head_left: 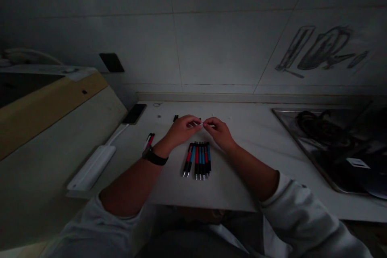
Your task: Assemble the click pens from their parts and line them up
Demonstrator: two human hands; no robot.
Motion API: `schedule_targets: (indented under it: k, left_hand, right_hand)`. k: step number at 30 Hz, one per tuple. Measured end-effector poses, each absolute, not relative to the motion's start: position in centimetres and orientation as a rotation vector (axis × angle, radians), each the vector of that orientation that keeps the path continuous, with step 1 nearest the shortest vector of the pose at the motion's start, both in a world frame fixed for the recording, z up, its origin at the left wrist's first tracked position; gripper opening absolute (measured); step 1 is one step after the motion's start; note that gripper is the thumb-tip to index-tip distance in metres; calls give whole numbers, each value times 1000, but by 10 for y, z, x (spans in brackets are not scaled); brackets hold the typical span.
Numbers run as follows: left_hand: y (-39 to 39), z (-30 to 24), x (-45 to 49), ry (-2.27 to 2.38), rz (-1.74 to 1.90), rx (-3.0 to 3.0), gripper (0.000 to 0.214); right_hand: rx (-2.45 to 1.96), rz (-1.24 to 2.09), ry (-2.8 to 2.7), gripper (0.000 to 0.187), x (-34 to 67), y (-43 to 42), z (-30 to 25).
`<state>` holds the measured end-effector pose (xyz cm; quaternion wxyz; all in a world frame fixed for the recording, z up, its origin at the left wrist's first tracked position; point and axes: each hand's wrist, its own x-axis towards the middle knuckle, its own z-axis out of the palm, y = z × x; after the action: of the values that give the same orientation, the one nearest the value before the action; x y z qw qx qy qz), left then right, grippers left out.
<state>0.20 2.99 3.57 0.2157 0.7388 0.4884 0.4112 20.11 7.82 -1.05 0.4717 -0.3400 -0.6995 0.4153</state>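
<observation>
My left hand (181, 128) and my right hand (221, 133) meet above the white tabletop, fingertips nearly touching. Both pinch a thin white rod (198, 123), which looks like a pen refill; the fingers hide part of it. Just below them lies a row of several red, blue and black pens (197, 161), metal tips toward me. Beside my left wrist rests a red, white and black pen (149, 140). Small black pieces (175, 118) lie beyond my left hand, and a thin white piece (213, 115) beyond my right.
At the left are a phone (135, 113), a white power strip (92, 168) with a cable, and a large pale box-like unit (69, 129). A metal-rimmed tray or sink (305, 157) with dark items occupies the right. A tiled wall (214, 52) stands behind.
</observation>
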Motion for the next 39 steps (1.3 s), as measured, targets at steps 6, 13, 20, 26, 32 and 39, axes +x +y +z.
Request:
schedule_targets:
  k: [6, 13, 20, 26, 32, 39]
  left_hand:
    - [29, 19, 7, 1342, 1307, 1869, 15]
    - [30, 1, 1, 1249, 1220, 1636, 22]
    - [29, 3, -1, 1321, 1246, 1436, 35]
    - [29, 1, -3, 1284, 1236, 1389, 38]
    - [28, 0, -1, 1286, 1199, 1412, 36]
    - [26, 3, 1, 1290, 1175, 1432, 34]
  right_hand:
    - [-822, 954, -1792, 25, 200, 74, -10]
    - [-768, 982, -1872, 22, 200, 70, -15]
    - [-839, 711, -1889, 19, 226, 101, -7]
    - [-1234, 443, -1617, 17, 308, 166, -3]
    - [-1563, 301, -1863, 12, 326, 185, -28]
    - [-1592, 245, -2004, 26, 321, 188, -40]
